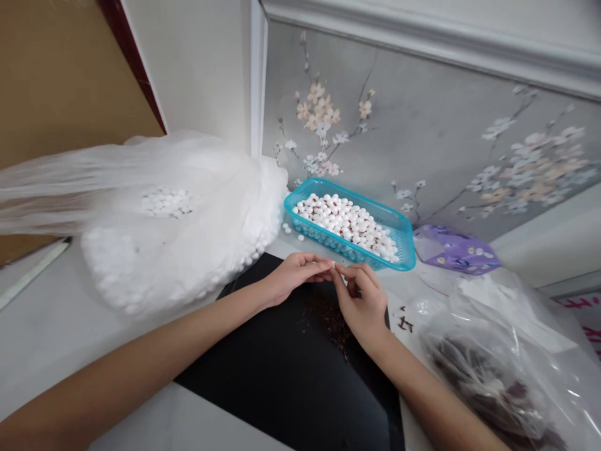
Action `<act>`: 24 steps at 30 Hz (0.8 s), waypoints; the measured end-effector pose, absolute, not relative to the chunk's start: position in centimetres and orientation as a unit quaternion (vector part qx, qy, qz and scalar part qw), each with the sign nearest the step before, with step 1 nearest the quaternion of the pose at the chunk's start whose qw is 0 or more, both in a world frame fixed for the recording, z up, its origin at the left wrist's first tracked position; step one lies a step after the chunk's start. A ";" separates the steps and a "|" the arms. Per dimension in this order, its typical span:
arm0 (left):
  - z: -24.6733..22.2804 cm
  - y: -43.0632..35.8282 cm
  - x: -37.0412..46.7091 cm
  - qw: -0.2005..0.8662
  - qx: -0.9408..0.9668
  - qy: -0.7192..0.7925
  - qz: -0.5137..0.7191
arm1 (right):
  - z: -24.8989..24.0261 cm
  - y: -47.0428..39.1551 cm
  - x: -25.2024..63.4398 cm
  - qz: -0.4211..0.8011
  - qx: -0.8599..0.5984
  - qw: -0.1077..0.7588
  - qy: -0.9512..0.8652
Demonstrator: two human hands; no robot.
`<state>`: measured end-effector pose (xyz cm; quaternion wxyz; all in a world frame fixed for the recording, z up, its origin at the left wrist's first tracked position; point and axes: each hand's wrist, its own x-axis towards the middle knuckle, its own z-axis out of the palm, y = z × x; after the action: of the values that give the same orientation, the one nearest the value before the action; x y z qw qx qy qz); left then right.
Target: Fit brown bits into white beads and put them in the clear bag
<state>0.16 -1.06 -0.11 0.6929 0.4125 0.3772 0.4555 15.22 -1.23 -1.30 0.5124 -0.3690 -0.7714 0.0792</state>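
Note:
Above the far part of a black mat point(282, 376), my left hand point(303, 272) and my right hand point(361, 294) meet at the fingertips. Both are closed in a pinch on a small white ball point(333, 265), mostly covered by the fingers. Below my right hand lies a loose pile of thin reddish-brown bits point(335, 322) on the mat. Just beyond the hands stands a turquoise plastic basket point(406, 241), holding many white balls point(350, 222) with reddish-brown bits showing among them.
A large translucent bag of white balls point(188, 250) sits at the left. Several loose balls point(300, 237) lie by the basket. On the right are a purple packet point(457, 250) and a clear bag point(498, 376) with dark brown contents. A framed flower picture point(422, 125) stands behind.

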 end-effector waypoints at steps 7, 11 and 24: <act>-0.6 -0.7 0.0 0.689 0.416 0.380 0.456 | -0.4 -0.3 15.7 0.110 -0.370 0.422 -0.821; -0.1 0.1 -0.8 0.643 0.482 0.400 0.440 | 1.4 0.0 16.5 0.042 -0.393 0.437 -0.808; -0.8 1.4 -4.5 0.035 0.831 0.502 0.237 | 4.7 1.2 19.2 0.038 -0.433 0.405 -0.804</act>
<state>-4.48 1.45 -0.80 0.0345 0.8311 0.5019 0.2373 19.20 1.21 4.73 0.4051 -0.4330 -0.8043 0.0383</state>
